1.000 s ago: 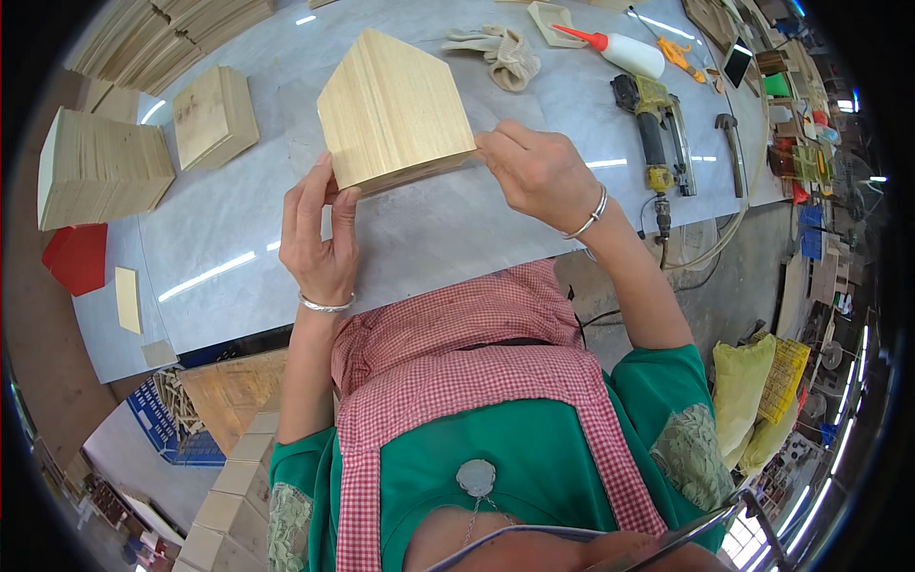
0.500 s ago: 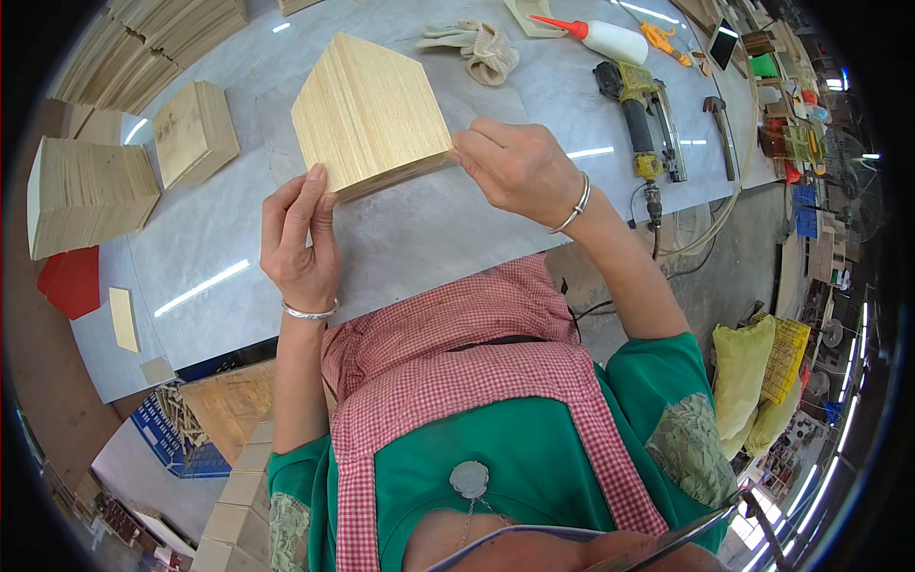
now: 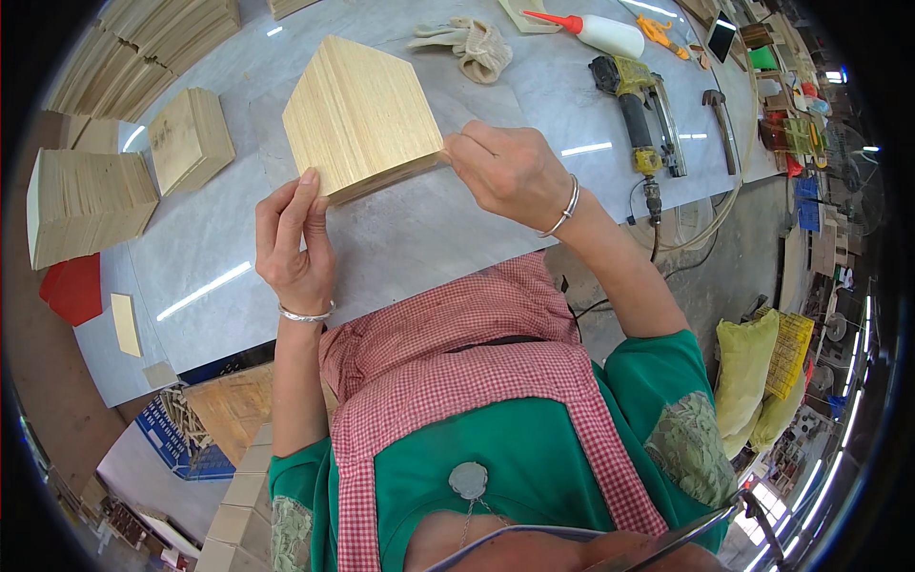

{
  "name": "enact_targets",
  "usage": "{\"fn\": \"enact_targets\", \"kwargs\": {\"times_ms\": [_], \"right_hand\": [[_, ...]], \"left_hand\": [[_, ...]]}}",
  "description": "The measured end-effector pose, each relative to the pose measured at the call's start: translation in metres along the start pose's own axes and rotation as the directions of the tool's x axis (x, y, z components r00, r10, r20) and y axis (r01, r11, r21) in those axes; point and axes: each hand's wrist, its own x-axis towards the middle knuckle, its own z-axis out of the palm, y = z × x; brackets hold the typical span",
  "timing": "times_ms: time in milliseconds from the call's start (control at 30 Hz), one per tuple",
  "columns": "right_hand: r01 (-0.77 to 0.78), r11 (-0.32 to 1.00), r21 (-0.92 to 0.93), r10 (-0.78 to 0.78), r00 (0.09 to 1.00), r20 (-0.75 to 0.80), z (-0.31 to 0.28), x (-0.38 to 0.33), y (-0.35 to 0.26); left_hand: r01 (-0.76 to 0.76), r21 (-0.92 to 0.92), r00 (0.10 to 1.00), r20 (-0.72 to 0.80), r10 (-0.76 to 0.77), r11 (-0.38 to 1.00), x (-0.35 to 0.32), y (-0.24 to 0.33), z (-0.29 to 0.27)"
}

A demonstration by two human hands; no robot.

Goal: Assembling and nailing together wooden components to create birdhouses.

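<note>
A pale wooden house-shaped box [image 3: 363, 112], with a pointed end and wood grain along its face, rests on the grey tabletop [image 3: 400, 234] in front of me. My left hand [image 3: 294, 234] grips its near left corner, fingertips on the top face and the thumb hidden partly beneath. At the near right corner, my right hand [image 3: 510, 170] is closed in a pinch against the box's edge. Whether something small sits between those fingers is too hidden to tell. A narrow gap or shadow shows along the near side, under the top panel.
Stacks of wooden panels [image 3: 95, 205] stand at the left, with a smaller stack [image 3: 191, 141] beside them. A yellow-black nail gun [image 3: 637, 114], a hammer [image 3: 721, 129] and a white glue bottle [image 3: 612, 38] lie at the right. Gloves [image 3: 477, 48] lie beyond the box.
The box and both hands have shifted slightly to the left in the picture. Both hands keep the same hold on the box's near corners.
</note>
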Motion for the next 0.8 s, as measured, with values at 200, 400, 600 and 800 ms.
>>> {"fn": "enact_targets", "kwargs": {"times_ms": [200,400,600,800], "right_hand": [[-0.063,0.997,0.04,0.063,0.998,-0.012,0.003,-0.006,0.003],[-0.487,0.856,-0.175,0.456,0.87,-0.188,-0.05,-0.046,0.054],[-0.708,0.443,-0.55,0.813,0.576,-0.086,-0.08,-0.128,0.116],[-0.774,0.29,-0.563,0.924,0.379,-0.045,-0.067,-0.115,0.135]], "left_hand": [[-0.025,-0.003,1.0,0.0,0.025,1.0,0.001,0.0,0.002],[-0.014,0.005,1.0,-0.002,0.014,1.0,-0.002,-0.003,0.0],[-0.011,-0.019,1.0,-0.002,0.011,1.0,0.001,-0.001,0.001],[0.007,-0.05,1.0,-0.023,-0.008,0.999,0.0,0.001,0.002]]}}
